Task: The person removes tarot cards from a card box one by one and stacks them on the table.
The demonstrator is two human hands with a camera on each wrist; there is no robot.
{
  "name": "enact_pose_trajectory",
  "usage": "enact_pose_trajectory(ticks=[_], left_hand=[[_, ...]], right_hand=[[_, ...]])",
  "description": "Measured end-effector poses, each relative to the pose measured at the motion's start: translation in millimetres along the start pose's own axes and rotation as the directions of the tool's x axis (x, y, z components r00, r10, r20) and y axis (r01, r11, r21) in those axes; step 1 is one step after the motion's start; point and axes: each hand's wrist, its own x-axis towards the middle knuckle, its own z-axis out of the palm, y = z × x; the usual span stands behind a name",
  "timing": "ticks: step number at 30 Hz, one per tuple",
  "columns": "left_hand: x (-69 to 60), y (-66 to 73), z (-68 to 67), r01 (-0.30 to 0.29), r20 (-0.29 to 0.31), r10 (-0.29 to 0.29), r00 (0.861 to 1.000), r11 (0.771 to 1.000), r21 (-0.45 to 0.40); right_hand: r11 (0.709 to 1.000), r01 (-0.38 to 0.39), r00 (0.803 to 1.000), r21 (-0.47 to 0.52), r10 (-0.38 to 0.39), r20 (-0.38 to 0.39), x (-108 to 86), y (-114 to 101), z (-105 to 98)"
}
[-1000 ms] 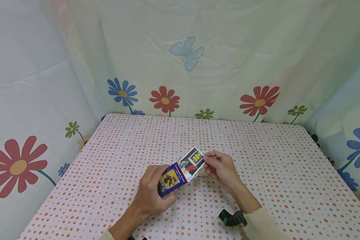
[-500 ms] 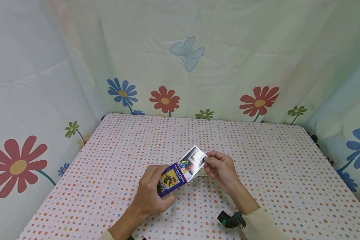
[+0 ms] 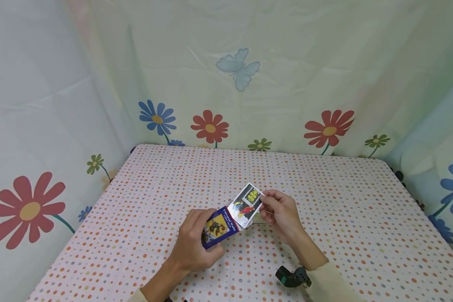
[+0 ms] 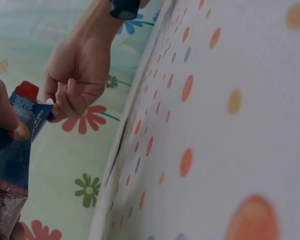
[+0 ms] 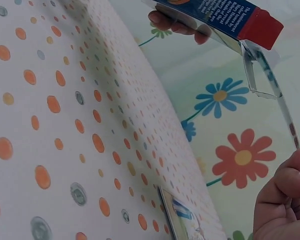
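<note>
My left hand (image 3: 194,241) grips a blue tarot card box (image 3: 218,228) with a yellow picture on its front, tilted above the table. A tarot card (image 3: 247,205) with yellow discs and a red figure sticks out of the box mouth. My right hand (image 3: 283,214) pinches that card's outer corner between thumb and fingers. At the mouth, a red flap (image 5: 262,30) and a clear plastic flap (image 5: 252,75) stand open in the right wrist view. Below, another picture card (image 5: 182,215) lies on the table; whether more lie under it cannot be told.
A dotted cloth (image 3: 173,176) covers the table. Flower-printed curtains (image 3: 279,84) hang behind it and along both sides. A black wrist device (image 3: 292,277) sits on my right forearm, close to the tabletop.
The pinched card has slid slightly farther out of the box, up and to the right. Its glare has shifted off the picture. The whole head view has moved a little.
</note>
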Motion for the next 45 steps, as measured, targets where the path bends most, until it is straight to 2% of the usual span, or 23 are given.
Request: enact_pose_trajectory(ticks=[6,13,20,28,35,45], left_hand=[[-1.3,-0.2,1.1,0.001,-0.003,-0.001,1.000,1.000,0.006],[-2.4,0.2,0.8,0.011,-0.007,-0.011,1.000,1.000,0.007],[-2.2,0.4,-0.5,0.007,-0.019,-0.007,1.000,1.000,0.001],[-0.7,-0.7,-1.7,0.009,-0.019,-0.009,1.000,1.000,-0.002],[0.6,-1.1,-1.3,0.005,-0.019,-0.005,1.000,1.000,0.003],[1.6,-2.7,-1.8,0.002,-0.022,-0.002,1.000,1.000,0.000]], right_hand=[[0.999,0.010,0.999,-0.031,-0.011,-0.031,5.3,-3,-3],[0.991,0.013,0.997,-0.130,-0.023,-0.075,19.1,-3,-3],[0.976,-0.017,0.995,-0.216,-0.005,-0.103,33.5,1,-8],[0.932,-0.015,0.993,-0.361,-0.027,-0.111,47.5,5,-17],[0.866,-0.028,0.989,-0.500,-0.049,-0.141,59.1,9,-21],[0.814,-0.042,0.990,-0.579,-0.045,-0.135,66.5,11,-22]])
